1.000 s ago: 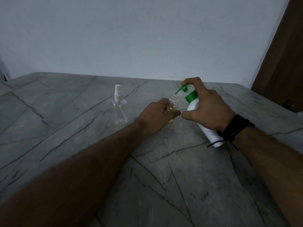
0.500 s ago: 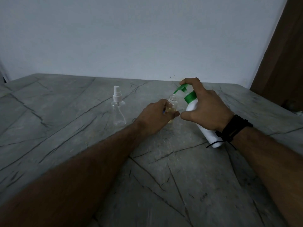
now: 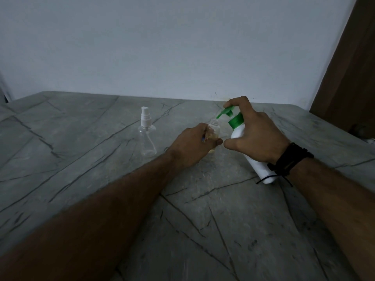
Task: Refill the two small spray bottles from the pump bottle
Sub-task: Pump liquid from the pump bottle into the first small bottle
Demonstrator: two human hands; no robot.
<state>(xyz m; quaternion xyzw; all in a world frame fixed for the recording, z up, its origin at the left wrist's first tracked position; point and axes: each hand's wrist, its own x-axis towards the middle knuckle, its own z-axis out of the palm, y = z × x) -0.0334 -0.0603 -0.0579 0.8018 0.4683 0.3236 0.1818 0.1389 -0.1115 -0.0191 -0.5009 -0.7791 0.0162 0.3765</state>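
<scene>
Pump bottle [image 3: 237,130]: one, white with green pump, tilted, base on the table [image 3: 101,179]. My right hand [image 3: 255,136] grips its neck, forefinger curled over the pump head; spout sits just above the open neck of the uncapped spray bottle [image 3: 214,129]. My left hand [image 3: 194,145] grips that bottle, upright; yellowish liquid inside. Spray bottles: two. The second [image 3: 147,136], capped and clear, stands further left. No label legible.
</scene>
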